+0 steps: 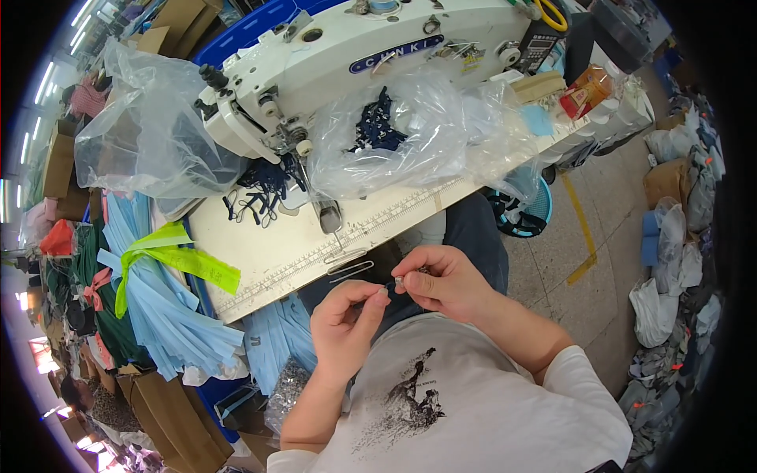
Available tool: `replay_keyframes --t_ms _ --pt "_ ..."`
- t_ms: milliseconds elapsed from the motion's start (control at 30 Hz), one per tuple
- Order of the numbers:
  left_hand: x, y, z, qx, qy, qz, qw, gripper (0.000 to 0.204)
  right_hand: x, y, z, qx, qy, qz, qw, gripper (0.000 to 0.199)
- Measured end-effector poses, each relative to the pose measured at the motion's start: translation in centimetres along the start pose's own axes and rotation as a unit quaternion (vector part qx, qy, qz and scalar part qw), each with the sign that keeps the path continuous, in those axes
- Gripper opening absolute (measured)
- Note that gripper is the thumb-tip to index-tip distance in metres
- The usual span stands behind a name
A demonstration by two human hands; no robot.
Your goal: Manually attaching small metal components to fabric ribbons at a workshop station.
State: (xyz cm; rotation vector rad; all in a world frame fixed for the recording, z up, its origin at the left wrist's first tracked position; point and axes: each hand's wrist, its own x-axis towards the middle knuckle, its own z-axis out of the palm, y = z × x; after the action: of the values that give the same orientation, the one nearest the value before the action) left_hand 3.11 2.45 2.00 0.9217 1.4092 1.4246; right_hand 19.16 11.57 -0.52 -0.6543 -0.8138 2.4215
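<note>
White tee with a dark print (410,402) fills the bottom of the view, and just above it both hands meet over the lap. Left hand (344,325) has thumb and forefinger pressed together on something tiny, too small to make out. Right hand (445,281) pinches a small silvery metal bit (400,280) at its fingertips, and the two sets of fingertips are nearly touching, just this side of the table edge (315,268).

How far along? Hard to call, honestly. Beyond the fingers there's a loose scatter of dark blue loops (256,201) on the table under the white sewing machine (355,71), plus more of the same dark stuff inside a clear plastic bag (394,134), so I'd guess plenty is left. A bundle of light blue strips (169,315) hangs off to the left of the left hand, tied with a neon yellow-green band (169,256).

Packaging-wise: another puffy clear bag (142,134) sits far left of the fingers, an orange and red packet (587,88) is way out past the right hand near the table's far end, and brown cardboard boxes (177,426) stand low on the left. The machine carries a dark blue oval label plate (397,54).
</note>
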Motion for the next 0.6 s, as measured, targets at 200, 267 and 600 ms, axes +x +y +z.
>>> replay_keyframes --t_ms 200,267,600 --pt "0.0 0.3 0.2 0.042 -0.018 -0.001 0.999 0.006 -0.2 -0.2 0.3 -0.074 0.016 -0.028 0.997 0.017" --pt "-0.1 0.1 0.0 0.052 -0.018 -0.007 0.998 0.006 -0.2 -0.4 0.5 -0.104 0.022 -0.042 0.993 0.017" --pt "0.2 1.1 0.6 0.251 0.007 0.113 0.961 0.014 -0.1 -0.7 1.0 -0.199 0.028 -0.089 0.976 0.017"
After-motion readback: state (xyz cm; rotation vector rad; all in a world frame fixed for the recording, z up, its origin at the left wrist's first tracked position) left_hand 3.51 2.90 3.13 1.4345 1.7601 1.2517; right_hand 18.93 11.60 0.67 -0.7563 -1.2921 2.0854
